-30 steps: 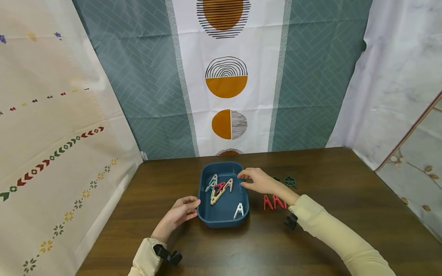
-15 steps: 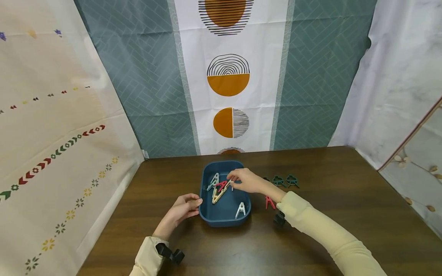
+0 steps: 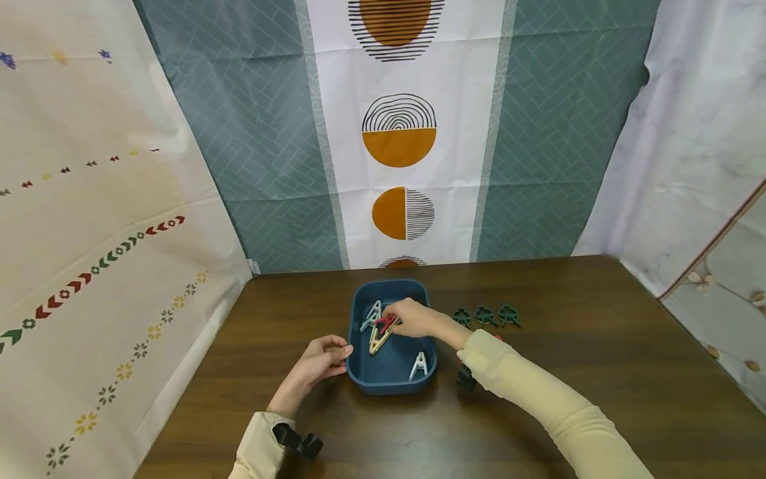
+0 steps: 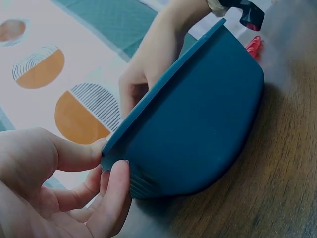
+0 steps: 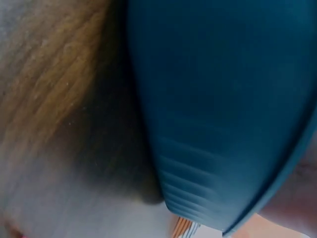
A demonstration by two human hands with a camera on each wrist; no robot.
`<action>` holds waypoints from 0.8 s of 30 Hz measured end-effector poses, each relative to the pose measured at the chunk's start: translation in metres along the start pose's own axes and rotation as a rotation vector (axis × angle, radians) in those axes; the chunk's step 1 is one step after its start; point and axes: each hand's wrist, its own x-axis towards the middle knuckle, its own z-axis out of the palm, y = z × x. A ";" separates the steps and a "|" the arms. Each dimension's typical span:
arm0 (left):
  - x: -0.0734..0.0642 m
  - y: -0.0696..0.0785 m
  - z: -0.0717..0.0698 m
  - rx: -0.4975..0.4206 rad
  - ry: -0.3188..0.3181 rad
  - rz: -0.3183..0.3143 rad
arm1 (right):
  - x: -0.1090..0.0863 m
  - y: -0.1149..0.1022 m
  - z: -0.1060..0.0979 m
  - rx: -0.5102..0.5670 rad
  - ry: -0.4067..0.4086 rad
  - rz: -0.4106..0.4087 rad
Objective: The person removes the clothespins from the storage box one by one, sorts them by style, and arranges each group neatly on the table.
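Observation:
A dark blue plastic bin [image 3: 391, 379] stands on the table. My left hand [image 3: 323, 359] pinches its left rim, thumb on the rim and fingertips against the outer wall, as the left wrist view shows. My right hand [image 3: 414, 318] reaches over the right rim, fingers down at a red clothespin [image 3: 384, 324]; whether they pinch it is hidden. Beside it lie a cream clothespin [image 3: 377, 341] and a pale green clothespin [image 3: 372, 315]. A white clothespin [image 3: 419, 364] lies near the bin's front right. The right wrist view shows mostly the bin's outer wall [image 5: 213, 99].
Three dark green clips [image 3: 485, 315] lie in a row on the wooden table [image 3: 568, 332], right of the bin. Red clothespins [image 4: 253, 46] are on the table behind the right wrist, mostly hidden in the head view. Patterned cloths [image 3: 263, 133] hang behind and at the sides.
My right hand has moved left and down from the bin's right rim to the red clothespin inside. My left hand has stayed on the left rim.

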 end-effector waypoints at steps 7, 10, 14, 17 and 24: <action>0.000 -0.001 0.000 -0.001 -0.003 -0.003 | 0.008 0.000 0.008 -0.040 -0.028 0.043; 0.000 -0.002 -0.001 -0.005 0.002 -0.008 | 0.010 0.000 0.008 -0.037 -0.027 0.026; 0.001 -0.002 -0.001 -0.009 0.006 -0.015 | 0.011 0.000 0.008 -0.032 -0.046 0.005; 0.001 -0.003 -0.001 -0.009 0.003 -0.017 | 0.012 0.001 0.009 -0.024 -0.056 0.008; 0.002 -0.005 -0.003 -0.014 -0.001 -0.017 | 0.020 0.007 0.014 0.008 -0.014 0.071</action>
